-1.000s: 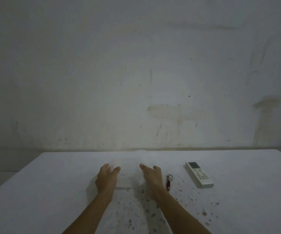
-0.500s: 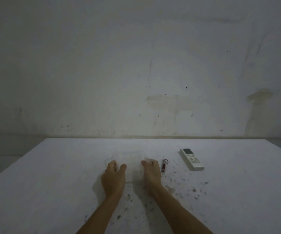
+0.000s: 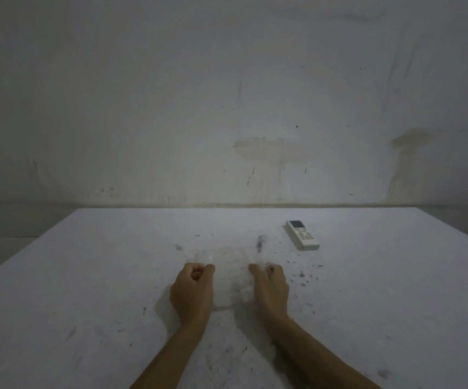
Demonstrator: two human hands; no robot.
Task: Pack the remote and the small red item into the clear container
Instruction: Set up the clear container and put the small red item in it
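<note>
Clear container (image 3: 228,272): sitting on the white table (image 3: 87,276) near its middle, faint and blurred, between both hands.
Left hand (image 3: 193,293): curling its fingers closed against the container's left side, gripping it.
Right hand (image 3: 270,290): curling closed on the container's right side, gripping it.
Small red item (image 3: 260,244): lying blurred just beyond the container's far right corner.
Remote (image 3: 302,234): lying flat toward the table's far edge, right of the red item, apart from both hands.

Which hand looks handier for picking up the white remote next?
The right hand, probably. The white remote lies on the white table beyond and to its right, while the left hand sits across the clear container.
</note>
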